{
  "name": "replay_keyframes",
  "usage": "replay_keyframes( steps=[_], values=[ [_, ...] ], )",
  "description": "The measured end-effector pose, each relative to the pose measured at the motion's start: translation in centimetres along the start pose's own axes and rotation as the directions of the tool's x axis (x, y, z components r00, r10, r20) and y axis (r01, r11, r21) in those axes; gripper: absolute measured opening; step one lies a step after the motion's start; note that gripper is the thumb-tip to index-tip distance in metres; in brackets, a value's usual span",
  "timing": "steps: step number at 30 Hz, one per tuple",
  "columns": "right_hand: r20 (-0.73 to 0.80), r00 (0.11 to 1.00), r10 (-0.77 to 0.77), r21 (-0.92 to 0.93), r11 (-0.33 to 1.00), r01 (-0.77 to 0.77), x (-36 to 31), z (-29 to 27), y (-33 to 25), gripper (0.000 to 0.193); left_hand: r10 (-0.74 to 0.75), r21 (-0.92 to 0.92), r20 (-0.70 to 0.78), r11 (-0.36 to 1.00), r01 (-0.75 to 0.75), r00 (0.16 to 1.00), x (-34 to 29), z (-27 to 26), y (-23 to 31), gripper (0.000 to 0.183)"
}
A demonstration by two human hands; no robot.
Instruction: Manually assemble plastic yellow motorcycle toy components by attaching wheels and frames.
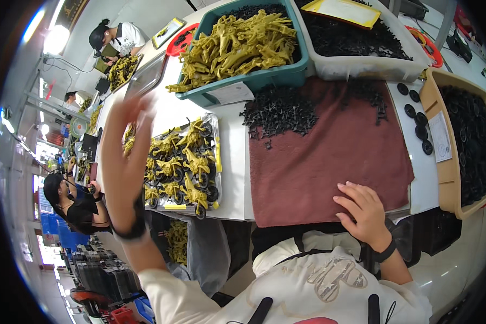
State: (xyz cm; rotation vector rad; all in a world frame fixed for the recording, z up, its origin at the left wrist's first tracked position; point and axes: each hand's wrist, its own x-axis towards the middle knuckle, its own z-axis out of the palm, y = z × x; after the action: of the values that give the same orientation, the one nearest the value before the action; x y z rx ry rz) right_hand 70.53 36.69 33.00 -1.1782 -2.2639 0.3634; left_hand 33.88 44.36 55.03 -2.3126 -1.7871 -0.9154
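Observation:
My left hand (128, 135) is raised over the left part of the table, beside a tray (217, 156) of assembled yellow toy motorcycles (170, 166) with black wheels. Motion smears its fingers, so whether it holds anything cannot be told. My right hand (363, 211) lies on the near right part of a brown cloth (308, 183), fingers spread and nothing in them. At the cloth's far left edge is a heap of small black plastic parts (282, 112); a smaller scatter of black parts (370, 96) sits farther right.
Beyond the cloth stand a teal bin (210, 97) heaped with yellow toy parts (240, 46) and a white bin (362, 69) of black parts. Several loose black wheels (420, 131) lie by a tan bin (452, 183) of wheels. Co-workers (121, 38) sit along the left side.

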Motion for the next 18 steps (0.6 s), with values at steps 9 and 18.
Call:
replay_keyframes(
  steps=[9,18],
  values=[
    [-0.067,0.997,0.021,0.100,0.995,-0.015,0.0,-0.3,0.6,0.029,0.113,0.237,0.287,0.954,-0.185,0.951,20.3,20.1,-2.5,0.068],
    [-0.041,0.998,0.045,0.187,0.982,-0.036,0.2,-1.0,0.4,0.030,0.004,-0.137,-0.065,0.991,-0.013,0.998,20.2,12.1,-4.4,0.042]
  ],
)
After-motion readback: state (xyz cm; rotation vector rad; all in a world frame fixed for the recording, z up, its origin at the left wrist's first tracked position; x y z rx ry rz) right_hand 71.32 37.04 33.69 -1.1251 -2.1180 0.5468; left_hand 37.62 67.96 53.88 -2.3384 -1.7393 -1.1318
